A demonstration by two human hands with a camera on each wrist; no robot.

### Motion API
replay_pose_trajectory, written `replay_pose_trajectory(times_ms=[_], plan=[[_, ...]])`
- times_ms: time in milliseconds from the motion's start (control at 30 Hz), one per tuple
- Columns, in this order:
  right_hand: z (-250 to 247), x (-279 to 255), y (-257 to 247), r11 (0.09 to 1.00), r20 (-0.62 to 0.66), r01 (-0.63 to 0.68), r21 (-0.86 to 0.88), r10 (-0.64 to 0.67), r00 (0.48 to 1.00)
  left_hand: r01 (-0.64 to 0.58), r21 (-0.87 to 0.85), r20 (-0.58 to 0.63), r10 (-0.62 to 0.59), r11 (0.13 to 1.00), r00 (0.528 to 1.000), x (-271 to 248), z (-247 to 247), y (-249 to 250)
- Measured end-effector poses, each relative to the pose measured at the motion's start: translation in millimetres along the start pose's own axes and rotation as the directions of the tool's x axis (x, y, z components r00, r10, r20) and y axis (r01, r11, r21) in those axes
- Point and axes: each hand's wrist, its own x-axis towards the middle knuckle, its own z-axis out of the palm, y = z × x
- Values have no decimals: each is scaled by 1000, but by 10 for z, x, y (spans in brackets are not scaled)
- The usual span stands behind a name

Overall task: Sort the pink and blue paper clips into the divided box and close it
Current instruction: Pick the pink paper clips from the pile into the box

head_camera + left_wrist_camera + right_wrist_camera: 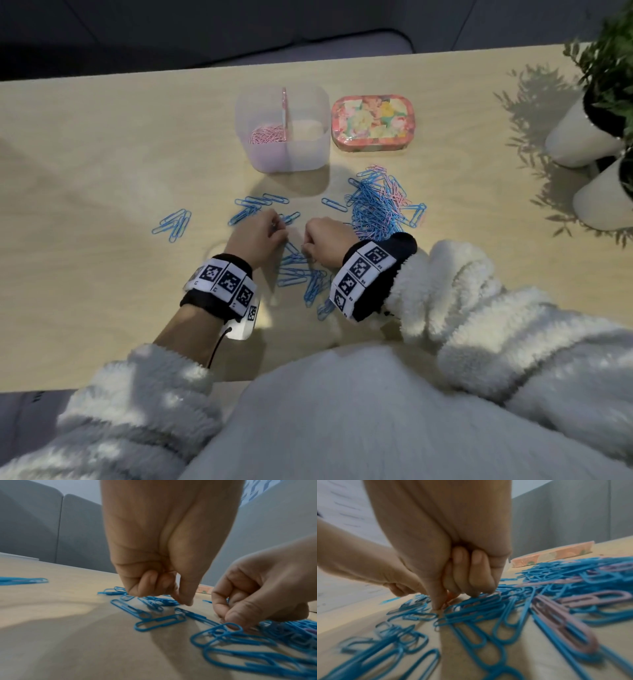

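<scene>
The translucent divided box [310,150] stands open at the table's far middle, with pink clips [269,134] in its left compartment. Its floral lid [373,123] lies to the right of it. A mixed pile of blue and pink clips [376,209] spreads below the lid. My left hand [275,226] has curled fingers, and its thumb and forefinger pinch a blue clip [164,601] on the table. My right hand [308,248], close beside it, pinches the loop of another blue clip [221,630] at the edge of a blue cluster [471,609].
Loose blue clips lie at the left [174,222] and between my wrists [308,281]. Two white plant pots [582,137] with green leaves stand at the table's right edge. A fluffy white sleeve [462,291] rests on the table by the near edge.
</scene>
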Motion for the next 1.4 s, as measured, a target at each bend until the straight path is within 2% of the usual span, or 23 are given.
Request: replay_pose_trajectory(times_ms=[100, 200, 267, 333, 367, 433, 533, 633, 733, 800, 900, 1033, 1133, 1200, 1233, 1300, 1367, 1400], plan=[[-87, -29, 126, 997, 56, 20, 70, -24, 998, -58, -16, 5, 58, 998, 998, -119, 50, 75], [-266, -181, 398, 954, -45, 12, 299, 2, 999, -188, -33, 119, 191, 982, 974, -288, 146, 242], [-353, -345, 629, 882, -106, -9, 470, 66, 992, -268, -13, 197, 266, 963, 944, -394, 225, 346], [-380, -512, 851, 760, -80, -41, 649, 122, 989, -318, 70, 251, 292, 945, 923, -458, 318, 405], [-383, -588, 939, 706, -64, -49, 706, 132, 989, -323, 128, 262, 283, 938, 923, -477, 360, 419], [-365, -693, 1065, 667, -29, -71, 742, 138, 990, -303, 216, 247, 248, 928, 937, -499, 411, 441], [-295, -768, 1093, 707, -9, -92, 701, 138, 990, -275, 267, 232, 215, 924, 949, -523, 457, 493], [-217, -830, 913, 840, -90, 34, 542, 18, 996, -216, 239, 227, 162, 947, 960, -519, 473, 530], [-67, -879, 709, 955, -35, 131, 265, -127, 991, -103, 61, 199, 89, 993, 976, -479, 437, 462], [57, -899, 624, 988, -5, 113, 101, -114, 994, -37, -101, 194, 56, 994, 979, -450, 368, 398], [185, -903, 528, 996, -34, 92, 9, -92, 995, 49, -290, 164, -1, 956, 987, -432, 246, 322], [248, -856, 432, 986, -1, 166, -14, -166, 986, 208, -566, 159, -142, 798, 977, -407, 170, 181], [258, -829, 468, 982, 76, 184, -29, -182, 980, 242, -724, 137, -210, 646, 968, -412, 154, 155], [256, -831, 524, 981, 116, 186, -64, -178, 977, 222, -806, 128, -205, 549, 970, -415, 142, 158], [240, -838, 557, 980, 129, 186, -78, -175, 976, 195, -821, 107, -190, 537, 976, -416, 140, 165], [189, -842, 650, 985, 121, 172, -29, -168, 978, 129, -790, 38, -162, 599, 986, -403, 137, 169], [95, -837, 756, 979, 70, 134, 156, -146, 987, 76, -756, -13, -132, 650, 991, -388, 135, 173], [37, -829, 795, 958, 41, 111, 266, -126, 991, 67, -760, -20, -125, 647, 992, -389, 131, 177]])
